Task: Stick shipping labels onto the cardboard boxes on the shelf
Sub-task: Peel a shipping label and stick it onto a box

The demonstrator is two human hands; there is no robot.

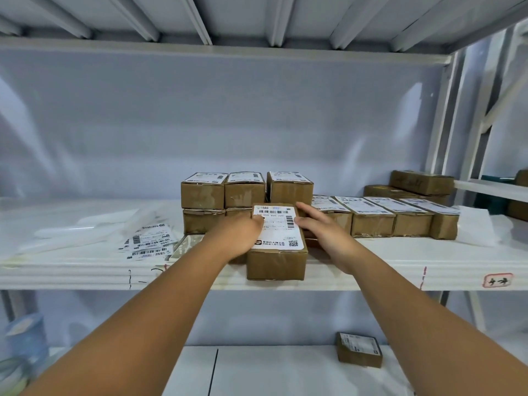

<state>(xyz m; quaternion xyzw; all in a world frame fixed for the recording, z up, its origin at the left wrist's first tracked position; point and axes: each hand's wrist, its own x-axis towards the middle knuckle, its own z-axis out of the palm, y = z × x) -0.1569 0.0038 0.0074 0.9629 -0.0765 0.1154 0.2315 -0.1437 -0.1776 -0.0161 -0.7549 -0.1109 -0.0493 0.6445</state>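
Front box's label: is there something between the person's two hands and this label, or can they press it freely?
Nothing visible stands between them. The left hand touches the label at its left edge, and the right hand lays straight fingers at its right edge, on top of the front box.

We saw a brown front box (275, 264) whose label (278, 228) was white with black barcode stripes and a black square code. At nine o'clock from it, loose labels (151, 241) showed the same white with black bars. The shelf (371, 270) was white; its tag (497, 280) at four o'clock had a red outline.
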